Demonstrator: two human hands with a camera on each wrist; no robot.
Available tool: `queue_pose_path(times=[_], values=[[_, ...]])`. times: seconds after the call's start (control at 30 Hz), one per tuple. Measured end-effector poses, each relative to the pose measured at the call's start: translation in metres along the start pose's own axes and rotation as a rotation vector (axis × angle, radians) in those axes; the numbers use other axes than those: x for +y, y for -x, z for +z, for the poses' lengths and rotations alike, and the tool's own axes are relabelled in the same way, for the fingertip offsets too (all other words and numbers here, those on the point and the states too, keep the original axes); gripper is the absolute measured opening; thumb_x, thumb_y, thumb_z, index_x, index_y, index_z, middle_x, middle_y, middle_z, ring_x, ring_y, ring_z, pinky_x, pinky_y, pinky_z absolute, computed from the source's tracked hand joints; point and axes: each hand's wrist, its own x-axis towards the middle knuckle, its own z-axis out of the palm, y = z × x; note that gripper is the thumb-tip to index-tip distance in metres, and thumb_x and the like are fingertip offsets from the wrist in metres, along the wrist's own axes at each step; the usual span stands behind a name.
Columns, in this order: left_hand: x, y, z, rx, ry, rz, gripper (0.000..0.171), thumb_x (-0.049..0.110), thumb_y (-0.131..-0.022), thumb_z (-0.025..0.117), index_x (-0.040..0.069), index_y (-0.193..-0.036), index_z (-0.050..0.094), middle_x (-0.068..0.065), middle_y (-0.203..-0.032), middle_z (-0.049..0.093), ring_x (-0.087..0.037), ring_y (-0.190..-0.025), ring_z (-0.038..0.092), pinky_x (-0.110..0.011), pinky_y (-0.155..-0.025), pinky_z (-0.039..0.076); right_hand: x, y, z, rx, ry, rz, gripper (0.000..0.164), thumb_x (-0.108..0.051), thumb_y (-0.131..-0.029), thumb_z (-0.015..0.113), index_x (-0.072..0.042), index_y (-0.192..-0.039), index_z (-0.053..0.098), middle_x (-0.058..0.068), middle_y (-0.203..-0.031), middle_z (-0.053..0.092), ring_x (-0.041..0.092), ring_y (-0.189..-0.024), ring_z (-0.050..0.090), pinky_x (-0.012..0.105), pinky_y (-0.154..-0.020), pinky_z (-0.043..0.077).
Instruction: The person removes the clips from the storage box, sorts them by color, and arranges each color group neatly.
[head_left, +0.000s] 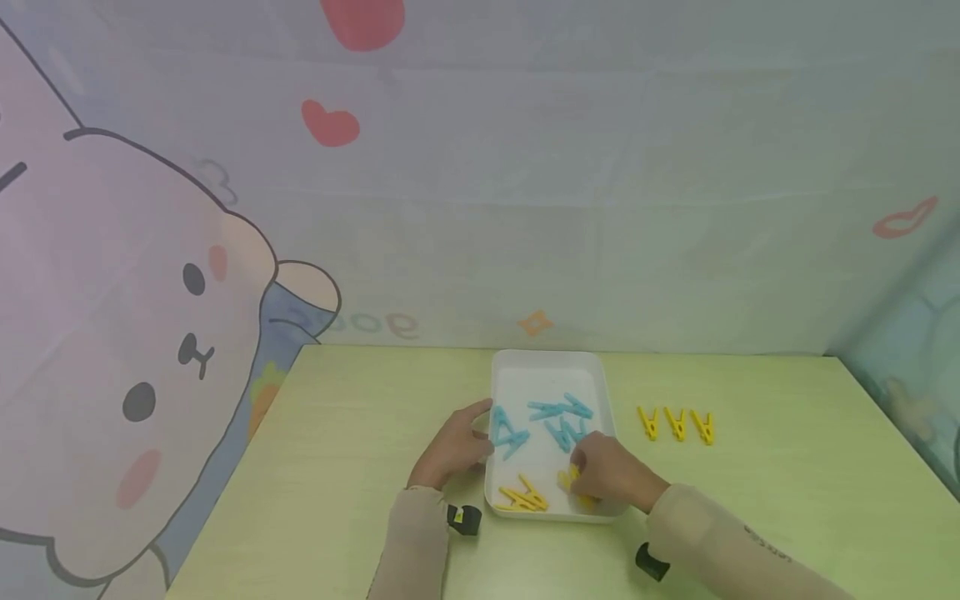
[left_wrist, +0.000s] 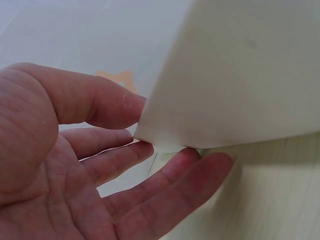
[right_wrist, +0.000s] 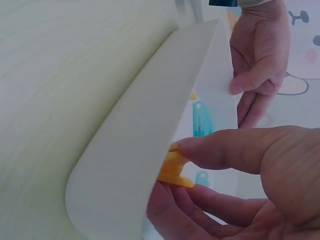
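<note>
A white tray stands on the table with blue and yellow clothespins inside. My left hand touches its left side with fairly straight fingers; the left wrist view shows thumb and fingertips against the tray edge. Over the tray's front right corner, my right hand pinches a yellow clothespin between thumb and fingers, partly hidden by the hand in the head view. Two yellow clothespins lie at the front left of the tray. Several blue clothespins lie farther back.
Three yellow clothespins stand in a row on the table, right of the tray. The light green table reaches back to a cloth backdrop printed with a cartoon animal and hearts.
</note>
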Motion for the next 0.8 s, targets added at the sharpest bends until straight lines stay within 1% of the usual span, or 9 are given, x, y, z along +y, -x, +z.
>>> queue_pose_path(times=[0.13,0.23,0.33,0.4,0.6,0.8], values=[[-0.001,0.0,0.0,-0.004,0.005,-0.002,0.073,-0.003,-0.071,0.052,0.008,-0.141,0.032,-0.017,-0.116,0.057,-0.021,-0.086,0.06,-0.036,-0.069,0.047,0.003,-0.002,-0.002,0.018,-0.039,-0.042,0.024,-0.005,-0.067,0.07,0.001,-0.091,0.066,0.005,-0.078,0.053,0.016,-0.066,0.05,0.032,-0.062,0.044],[-0.001,0.0,0.0,-0.01,0.015,-0.004,0.073,-0.003,-0.071,0.052,0.008,-0.141,0.031,-0.018,-0.115,0.057,-0.021,-0.086,0.06,-0.036,-0.068,0.048,0.004,-0.001,-0.004,0.031,-0.119,-0.049,0.031,-0.001,-0.067,0.068,0.001,-0.098,0.066,0.007,-0.086,0.055,0.014,-0.06,0.052,0.03,-0.058,0.045],[0.0,0.0,0.0,-0.011,0.018,-0.005,0.073,-0.003,-0.072,0.052,0.007,-0.141,0.031,-0.019,-0.115,0.057,-0.022,-0.087,0.06,-0.036,-0.068,0.048,0.003,0.0,-0.005,0.041,-0.182,-0.045,0.031,0.002,-0.066,0.065,-0.003,-0.096,0.067,0.01,-0.096,0.055,0.014,-0.055,0.053,0.029,-0.054,0.046],[0.0,0.0,0.001,-0.011,0.019,-0.013,0.073,-0.003,-0.072,0.052,0.007,-0.141,0.031,-0.018,-0.115,0.057,-0.022,-0.086,0.06,-0.036,-0.067,0.048,0.003,0.001,-0.006,0.039,-0.21,-0.043,0.032,0.002,-0.066,0.065,-0.006,-0.097,0.067,0.01,-0.098,0.054,0.014,-0.052,0.053,0.029,-0.05,0.045],[0.002,0.001,0.0,-0.004,0.011,-0.041,0.071,-0.002,-0.073,0.052,0.008,-0.14,0.033,-0.017,-0.112,0.058,-0.02,-0.079,0.059,-0.036,-0.063,0.048,0.004,0.002,-0.014,0.027,-0.288,-0.05,0.034,0.004,-0.07,0.063,-0.004,-0.102,0.066,0.014,-0.105,0.056,0.016,-0.055,0.057,0.03,-0.051,0.048],[0.003,0.001,0.0,-0.008,0.029,-0.032,0.072,-0.002,-0.073,0.051,0.008,-0.141,0.031,-0.017,-0.118,0.055,-0.02,-0.082,0.059,-0.036,-0.064,0.048,0.012,0.004,-0.026,0.005,-0.404,-0.058,0.035,0.002,-0.075,0.063,0.0,-0.11,0.062,0.016,-0.111,0.054,0.021,-0.063,0.06,0.033,-0.055,0.051]])
